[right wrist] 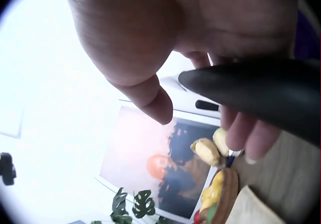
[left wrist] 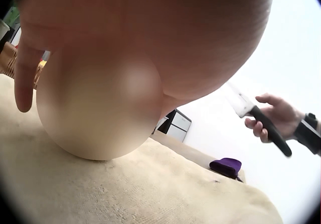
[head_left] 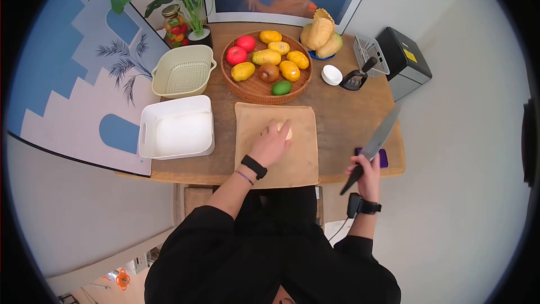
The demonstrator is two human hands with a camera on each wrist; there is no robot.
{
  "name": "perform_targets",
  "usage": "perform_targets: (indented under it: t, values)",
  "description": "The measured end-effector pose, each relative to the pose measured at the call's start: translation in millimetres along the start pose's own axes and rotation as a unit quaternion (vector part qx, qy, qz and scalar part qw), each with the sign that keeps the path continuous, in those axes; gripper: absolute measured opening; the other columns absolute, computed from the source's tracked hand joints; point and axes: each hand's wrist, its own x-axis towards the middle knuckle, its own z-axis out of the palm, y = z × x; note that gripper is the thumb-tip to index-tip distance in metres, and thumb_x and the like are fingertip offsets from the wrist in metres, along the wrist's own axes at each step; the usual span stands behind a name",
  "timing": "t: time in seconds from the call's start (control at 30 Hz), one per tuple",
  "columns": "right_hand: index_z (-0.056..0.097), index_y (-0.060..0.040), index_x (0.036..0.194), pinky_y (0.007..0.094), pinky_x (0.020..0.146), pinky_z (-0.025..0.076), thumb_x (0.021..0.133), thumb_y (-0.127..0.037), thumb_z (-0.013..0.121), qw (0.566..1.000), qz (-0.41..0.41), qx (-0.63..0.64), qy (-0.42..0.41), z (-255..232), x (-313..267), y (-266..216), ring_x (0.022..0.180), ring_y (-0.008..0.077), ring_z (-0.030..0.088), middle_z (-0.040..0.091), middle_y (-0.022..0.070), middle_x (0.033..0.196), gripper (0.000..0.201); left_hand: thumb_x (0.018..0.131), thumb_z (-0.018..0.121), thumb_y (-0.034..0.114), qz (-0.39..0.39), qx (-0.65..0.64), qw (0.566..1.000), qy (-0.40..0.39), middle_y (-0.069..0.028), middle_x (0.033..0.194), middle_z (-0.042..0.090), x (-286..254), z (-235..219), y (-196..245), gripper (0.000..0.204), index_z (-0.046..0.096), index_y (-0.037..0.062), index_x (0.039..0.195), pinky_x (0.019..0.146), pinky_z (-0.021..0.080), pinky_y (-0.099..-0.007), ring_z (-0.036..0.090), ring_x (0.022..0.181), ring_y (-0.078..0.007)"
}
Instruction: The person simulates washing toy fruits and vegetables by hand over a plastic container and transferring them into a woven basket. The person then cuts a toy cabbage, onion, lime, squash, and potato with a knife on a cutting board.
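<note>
On the beige cloth (head_left: 275,163), my left hand (head_left: 269,146) holds a pale, smooth, round thing (left wrist: 100,113), with fingers spread over its top. It is blurred in the left wrist view, and I cannot tell its kind; the hand covers most of it in the head view. Off to the right, my right hand (head_left: 369,177) holds a kitchen knife (head_left: 381,135) by its black handle (right wrist: 261,91). The wide blade slants up and away to the right, over the table's right end. In the right wrist view the fingers lie beneath the handle, with the thumb standing apart from it.
A wicker tray (head_left: 264,97) of fruit and vegetables stands beyond the cloth. At left are a white bin (head_left: 177,126) and a green colander (head_left: 184,70). A purple object (head_left: 383,158) lies under the knife. Behind it are a black peeler-like tool (head_left: 354,81) and a white cup (head_left: 332,75).
</note>
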Motion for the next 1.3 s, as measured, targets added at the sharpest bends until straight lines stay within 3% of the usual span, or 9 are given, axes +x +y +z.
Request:
perform_targets:
  t: [0.13,0.2,0.37,0.43,0.57,0.77,0.93,1.17,1.3]
  values:
    - [0.049,-0.0071,0.126,0.0316,0.056,0.054,0.1,-0.006,0.06,0.999,0.021,0.028,-0.014,23,6,28,0.062,0.0157,0.058,0.059,0.0058,0.076,0.029,0.085,0.075,0.025,0.032,-0.151,0.986,0.062,-0.0231,0.127,0.055,0,6,-8,0.072,0.042,0.0066,0.147,0.094,0.051,-0.0494,0.06,0.112,-0.0423]
    - [0.051,-0.0065,0.129,0.0302,0.059,0.054,0.1,-0.005,0.059,0.996,-0.064,0.058,-0.005,37,6,24,0.064,0.0148,0.059,0.058,0.0051,0.076,0.03,0.083,0.076,0.023,0.022,-0.203,0.976,0.08,-0.024,0.128,0.056,-7,5,-10,0.074,0.042,0.0045,0.146,0.098,0.05,-0.0491,0.058,0.114,-0.043]
    - [0.03,-0.0117,0.156,0.0318,0.064,0.053,0.102,-0.004,0.054,0.978,-0.14,0.145,0.049,73,-11,-17,0.071,0.0186,0.063,0.068,0.0158,0.097,0.06,0.074,0.085,0.021,0.005,-0.291,0.95,0.114,-0.0204,0.131,0.055,-30,-21,-15,0.082,0.042,0.002,0.141,0.108,0.044,-0.0436,0.051,0.127,-0.0371]
    - [0.014,-0.0134,0.163,0.0325,0.066,0.053,0.103,-0.007,0.053,0.955,-0.189,0.22,-0.068,74,-13,-28,0.074,0.0218,0.066,0.069,0.0252,0.112,0.071,0.074,0.085,0.021,-0.011,-0.32,0.943,0.095,-0.0197,0.132,0.055,-39,-38,-17,0.079,0.044,0.0022,0.14,0.108,0.044,-0.0431,0.051,0.127,-0.037]
    - [0.008,-0.0159,0.164,0.0304,0.068,0.052,0.104,-0.009,0.053,0.966,-0.153,0.195,-0.079,85,-17,-33,0.077,0.0219,0.068,0.067,0.0308,0.117,0.076,0.075,0.085,0.022,-0.011,-0.35,0.931,0.101,-0.0193,0.133,0.054,-50,-34,-25,0.073,0.05,0.0036,0.136,0.107,0.045,-0.0422,0.052,0.127,-0.0369]
    - [0.019,-0.0189,0.164,0.0326,0.071,0.055,0.102,-0.011,0.058,0.971,-0.12,-0.19,-0.086,87,-20,35,0.078,0.0161,0.069,0.072,0.0184,0.12,0.074,0.073,0.086,0.027,-0.055,-0.237,0.968,0.067,-0.0239,0.134,0.054,-58,-13,-28,0.081,0.046,0.001,0.138,0.107,0.045,-0.0453,0.052,0.127,-0.0418]
    - [0.037,-0.0194,0.159,0.0341,0.082,0.055,0.095,-0.012,0.067,0.864,-0.162,-0.419,-0.228,105,-50,58,0.092,0.0284,0.073,0.074,0.0154,0.115,0.071,0.07,0.088,0.028,-0.052,-0.233,0.967,0.089,-0.0234,0.132,0.057,-63,8,-37,0.084,0.046,-0.0011,0.136,0.106,0.046,-0.0457,0.052,0.127,-0.0419]
    - [0.042,-0.0274,0.155,0.0389,0.08,0.055,0.095,-0.035,0.07,0.87,-0.146,-0.395,-0.256,109,-52,63,0.09,0.037,0.072,0.073,0.0199,0.103,0.067,0.072,0.089,0.028,-0.125,-0.402,0.904,0.068,-0.0202,0.129,0.058,-66,0,-34,0.084,0.044,-0.0007,0.137,0.103,0.048,-0.0403,0.059,0.12,-0.0338]
    - [0.044,-0.0269,0.155,0.0385,0.079,0.055,0.097,-0.034,0.068,0.875,-0.108,-0.394,-0.261,122,-56,43,0.088,0.0357,0.072,0.073,0.0198,0.101,0.063,0.081,0.084,0.03,-0.038,-0.417,0.907,0.047,-0.0137,0.125,0.061,-65,-5,-33,0.075,0.044,0.0018,0.138,0.09,0.053,-0.0348,0.063,0.109,-0.0243]
